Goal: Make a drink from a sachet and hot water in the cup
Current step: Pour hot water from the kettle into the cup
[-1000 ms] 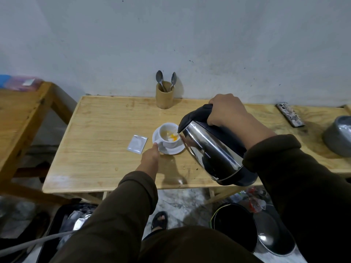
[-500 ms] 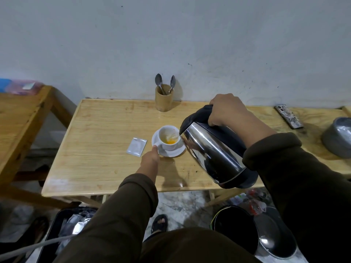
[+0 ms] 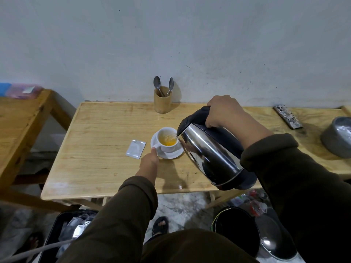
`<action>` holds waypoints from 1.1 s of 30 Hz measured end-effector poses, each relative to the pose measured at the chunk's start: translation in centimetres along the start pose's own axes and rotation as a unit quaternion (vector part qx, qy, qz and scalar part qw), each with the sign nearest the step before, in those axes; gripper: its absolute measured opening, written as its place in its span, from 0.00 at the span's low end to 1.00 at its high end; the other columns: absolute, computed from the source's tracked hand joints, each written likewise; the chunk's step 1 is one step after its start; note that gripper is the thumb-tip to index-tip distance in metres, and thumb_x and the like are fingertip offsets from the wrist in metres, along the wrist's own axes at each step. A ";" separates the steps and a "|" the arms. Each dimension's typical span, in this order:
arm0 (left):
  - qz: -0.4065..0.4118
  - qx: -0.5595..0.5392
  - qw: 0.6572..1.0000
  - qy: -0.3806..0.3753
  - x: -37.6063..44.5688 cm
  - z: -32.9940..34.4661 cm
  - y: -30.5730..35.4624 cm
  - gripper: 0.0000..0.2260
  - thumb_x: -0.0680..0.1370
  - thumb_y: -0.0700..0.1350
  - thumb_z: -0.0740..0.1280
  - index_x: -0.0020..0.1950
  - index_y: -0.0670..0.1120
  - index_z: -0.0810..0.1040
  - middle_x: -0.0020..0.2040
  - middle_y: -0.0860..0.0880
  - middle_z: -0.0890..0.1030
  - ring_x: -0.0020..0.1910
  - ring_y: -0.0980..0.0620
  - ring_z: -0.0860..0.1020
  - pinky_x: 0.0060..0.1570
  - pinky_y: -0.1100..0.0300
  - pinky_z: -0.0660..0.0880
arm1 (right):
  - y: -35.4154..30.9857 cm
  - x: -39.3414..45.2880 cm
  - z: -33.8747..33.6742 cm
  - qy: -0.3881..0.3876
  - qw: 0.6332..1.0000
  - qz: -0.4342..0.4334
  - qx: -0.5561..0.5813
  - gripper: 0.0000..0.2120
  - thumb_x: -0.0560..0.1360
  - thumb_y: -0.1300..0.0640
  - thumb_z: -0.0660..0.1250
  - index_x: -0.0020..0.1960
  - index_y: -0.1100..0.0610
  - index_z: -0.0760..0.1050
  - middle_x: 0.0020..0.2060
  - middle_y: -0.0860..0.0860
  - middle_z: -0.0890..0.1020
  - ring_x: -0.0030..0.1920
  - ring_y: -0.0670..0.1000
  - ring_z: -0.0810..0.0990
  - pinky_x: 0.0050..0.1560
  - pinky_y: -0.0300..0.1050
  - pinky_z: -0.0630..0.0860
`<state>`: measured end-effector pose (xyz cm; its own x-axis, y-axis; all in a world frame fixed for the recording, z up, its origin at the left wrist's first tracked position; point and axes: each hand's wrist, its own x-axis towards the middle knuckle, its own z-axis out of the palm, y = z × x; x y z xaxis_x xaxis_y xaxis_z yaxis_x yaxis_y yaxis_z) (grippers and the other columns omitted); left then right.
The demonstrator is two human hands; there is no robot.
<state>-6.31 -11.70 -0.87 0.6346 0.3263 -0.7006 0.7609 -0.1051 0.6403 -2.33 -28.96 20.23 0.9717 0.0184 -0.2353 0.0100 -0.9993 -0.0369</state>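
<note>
While the kettle tips: the person is at the pouring step, and hot water looks to be going into the cup.
Cup (image 3: 169, 148): small and white, it sits on a white saucer (image 3: 171, 155) near the middle of the wooden table (image 3: 106, 139). It is partly full of an orange-yellow drink, and bits of powder stick to its inside.
Kettle (image 3: 212, 152): shiny steel with a black top, it is up in the air and leans in from 4 o'clock of the cup. Its spout (image 3: 178, 134) is right at the cup's rim at 3 o'clock. The water itself is too thin to see.
Right hand (image 3: 222, 111): its fingers are clenched round the kettle's black handle and carry the whole kettle.
Left hand (image 3: 150, 162): it comes in from 7 o'clock and touches the saucer's rim by the cup's handle. Nobody can tell if its fingers pinch the rim or only press it.
Sachet (image 3: 135, 149): a flat silver packet, it lies on the table just beside the saucer at 9 o'clock.
Spoons (image 3: 157, 83): two stand in a wooden holder (image 3: 162, 103) at 12 o'clock, well apart from the cup.
Left to do: likely more water, then a stir.
Could go wrong: the kettle is big and the cup is little. With too much tip, water could rush out, spill over the rim and flood the saucer. A hot splash could burn the left hand, which is very close. A bump from the spout could knock the cup over.
</note>
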 end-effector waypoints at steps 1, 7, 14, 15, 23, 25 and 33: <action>0.004 0.004 1.000 -0.001 0.0 0.0 0.0 0.30 0.80 0.59 0.51 0.68 0.37 0.70 0.69 0.37 0.72 0.67 0.38 0.71 0.70 0.47 0.66 | 0.0 0.0 0.0 0.002 1.000 -0.002 0.002 0.10 0.66 0.62 0.68 0.43 0.59 0.68 0.41 0.55 0.73 0.42 0.57 0.72 0.31 0.41 0.66; 0.010 0.021 1.000 0.004 0.2 0.2 0.0 0.28 0.81 0.58 0.50 0.68 0.36 0.70 0.68 0.36 0.72 0.68 0.39 0.70 0.70 0.48 0.65 | 0.1 0.0 -0.2 -0.002 1.000 0.002 0.010 0.10 0.66 0.62 0.69 0.43 0.59 0.69 0.33 0.52 0.69 0.42 0.57 0.72 0.36 0.44 0.67; 0.020 0.032 0.999 0.019 0.4 0.5 -0.2 0.28 0.81 0.56 0.50 0.67 0.34 0.70 0.68 0.35 0.72 0.68 0.38 0.71 0.70 0.48 0.65 | 0.4 0.1 -0.1 0.002 1.000 0.000 0.010 0.10 0.66 0.62 0.68 0.43 0.59 0.68 0.42 0.56 0.73 0.42 0.57 0.72 0.37 0.44 0.68; 0.017 0.031 0.999 0.020 0.4 0.5 -0.1 0.28 0.81 0.57 0.50 0.67 0.34 0.70 0.68 0.35 0.73 0.68 0.38 0.71 0.70 0.48 0.66 | 0.5 0.1 -0.1 0.002 1.000 -0.001 0.011 0.10 0.66 0.62 0.68 0.43 0.59 0.68 0.41 0.56 0.73 0.42 0.57 0.72 0.36 0.44 0.68; 0.022 0.039 0.999 0.016 0.1 0.7 -0.2 0.27 0.81 0.56 0.49 0.67 0.36 0.71 0.68 0.37 0.73 0.67 0.39 0.71 0.68 0.49 0.67 | 1.1 0.0 0.2 0.005 1.000 -0.001 0.017 0.09 0.66 0.63 0.68 0.42 0.59 0.68 0.33 0.52 0.68 0.41 0.57 0.72 0.31 0.40 0.65; 0.036 0.055 0.998 0.013 -0.2 1.0 -0.2 0.26 0.81 0.55 0.48 0.68 0.38 0.70 0.69 0.38 0.73 0.68 0.39 0.71 0.67 0.49 0.67 | 1.5 -0.1 0.2 0.004 1.000 -0.002 0.021 0.09 0.66 0.63 0.68 0.43 0.59 0.69 0.32 0.52 0.68 0.41 0.56 0.73 0.29 0.39 0.64; 0.088 0.081 0.991 0.057 -2.1 3.5 -1.2 0.25 0.82 0.54 0.45 0.70 0.41 0.67 0.68 0.38 0.73 0.68 0.36 0.69 0.68 0.49 0.63 | 5.5 -1.9 1.6 0.058 0.992 -0.009 0.116 0.07 0.65 0.62 0.68 0.36 0.55 0.70 0.34 0.51 0.73 0.35 0.53 0.71 0.27 0.38 0.59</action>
<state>-8.07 -15.49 -1.30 0.7471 0.3931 -0.5360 0.6572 -0.3161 0.6842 -4.56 -34.42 18.89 0.9926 0.0194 -0.1197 -0.0132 -0.9641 -0.2653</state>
